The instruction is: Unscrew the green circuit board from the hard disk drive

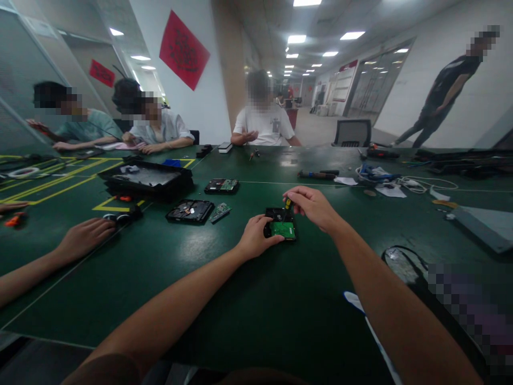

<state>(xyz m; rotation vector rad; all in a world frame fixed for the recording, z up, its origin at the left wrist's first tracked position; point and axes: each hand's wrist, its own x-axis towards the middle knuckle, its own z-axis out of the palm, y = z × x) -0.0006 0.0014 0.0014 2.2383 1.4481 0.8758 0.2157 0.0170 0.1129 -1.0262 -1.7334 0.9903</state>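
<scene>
The step in hand looks like driver work on a drive (279, 224), which lies flat on the desk (280, 310) in front of the wearer, at 12 o'clock. The right hand (315, 206), coming in from 4 o'clock, has its fingers closed around the handle of a yellow-and-black driver (288, 204). The left hand (257, 238), from 7 o'clock, is part-open and braces the drive, fingers along its 9 o'clock side, thumb at its near edge. The driver leans slightly, tip down toward the far edge of the green board (284, 231); whether the tip is seated is too small to tell. The next move seems to call for the tip square and pressed down, with the left hand bracing against twist.

The drive's long axis appears to run roughly 12 to 6, its board end facing the wearer at 6. Toward 10 o'clock, well apart, sits a second drive (190, 211).
</scene>
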